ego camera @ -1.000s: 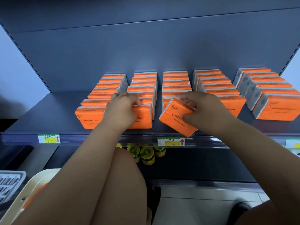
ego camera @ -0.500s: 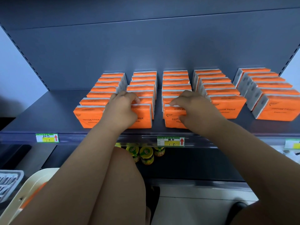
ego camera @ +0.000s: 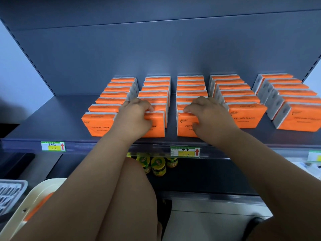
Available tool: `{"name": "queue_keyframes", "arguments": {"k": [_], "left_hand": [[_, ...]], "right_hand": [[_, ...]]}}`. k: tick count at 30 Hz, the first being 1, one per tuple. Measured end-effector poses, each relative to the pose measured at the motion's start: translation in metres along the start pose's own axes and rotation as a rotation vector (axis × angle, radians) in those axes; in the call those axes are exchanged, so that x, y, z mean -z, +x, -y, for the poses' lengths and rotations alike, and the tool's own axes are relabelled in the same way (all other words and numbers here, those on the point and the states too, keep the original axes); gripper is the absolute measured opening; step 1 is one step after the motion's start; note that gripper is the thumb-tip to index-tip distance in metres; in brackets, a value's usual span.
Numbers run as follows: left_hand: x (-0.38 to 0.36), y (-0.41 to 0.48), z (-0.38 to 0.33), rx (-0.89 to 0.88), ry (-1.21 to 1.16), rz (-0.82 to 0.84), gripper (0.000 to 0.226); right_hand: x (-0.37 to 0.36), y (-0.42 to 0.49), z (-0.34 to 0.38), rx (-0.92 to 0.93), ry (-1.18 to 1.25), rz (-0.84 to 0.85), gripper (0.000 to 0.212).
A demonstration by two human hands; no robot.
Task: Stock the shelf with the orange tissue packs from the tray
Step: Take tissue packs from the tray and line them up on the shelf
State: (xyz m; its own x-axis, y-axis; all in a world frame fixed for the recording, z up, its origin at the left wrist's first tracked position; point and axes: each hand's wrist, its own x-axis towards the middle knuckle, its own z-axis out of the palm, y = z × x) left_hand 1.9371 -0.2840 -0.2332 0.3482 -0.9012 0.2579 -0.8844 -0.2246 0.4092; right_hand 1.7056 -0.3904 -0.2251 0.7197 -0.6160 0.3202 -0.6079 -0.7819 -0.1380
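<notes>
Five rows of orange tissue packs stand upright on the dark shelf. My left hand grips the front pack of the second row, fingers curled over its top edge. My right hand grips the front pack of the third row, which stands upright at the row's front, fingers over its top and thumb on its face. A cream tray sits at the lower left, mostly hidden by my left arm, with an orange pack showing in it.
The first row's front pack, the fourth row and the fifth row flank my hands. Price tags line the shelf edge. Jars stand on the shelf below. A white basket is at far left.
My right hand has tipped its tilted pack upright and pushed it back against the third row. My left hand has stayed on the second row's front pack.
</notes>
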Motion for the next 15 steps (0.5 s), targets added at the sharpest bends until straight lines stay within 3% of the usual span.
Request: {"name": "queue_keyframes", "arguments": {"k": [6, 8, 12, 15], "left_hand": [[0.008, -0.011, -0.009, 0.012, 0.008, 0.004, 0.038], [0.013, -0.019, -0.014, 0.009, 0.074, -0.037, 0.047], [0.027, -0.046, -0.024, 0.045, 0.244, -0.215, 0.062], [0.038, -0.085, -0.014, 0.084, 0.298, -0.348, 0.062]], "right_hand": [[0.002, -0.002, 0.013, -0.027, 0.068, -0.057, 0.051], [0.003, -0.003, 0.024, -0.033, 0.168, -0.097, 0.047], [0.011, -0.006, 0.069, -0.087, 0.442, -0.170, 0.044], [0.015, -0.010, 0.123, -0.009, 0.517, -0.214, 0.044]]}}
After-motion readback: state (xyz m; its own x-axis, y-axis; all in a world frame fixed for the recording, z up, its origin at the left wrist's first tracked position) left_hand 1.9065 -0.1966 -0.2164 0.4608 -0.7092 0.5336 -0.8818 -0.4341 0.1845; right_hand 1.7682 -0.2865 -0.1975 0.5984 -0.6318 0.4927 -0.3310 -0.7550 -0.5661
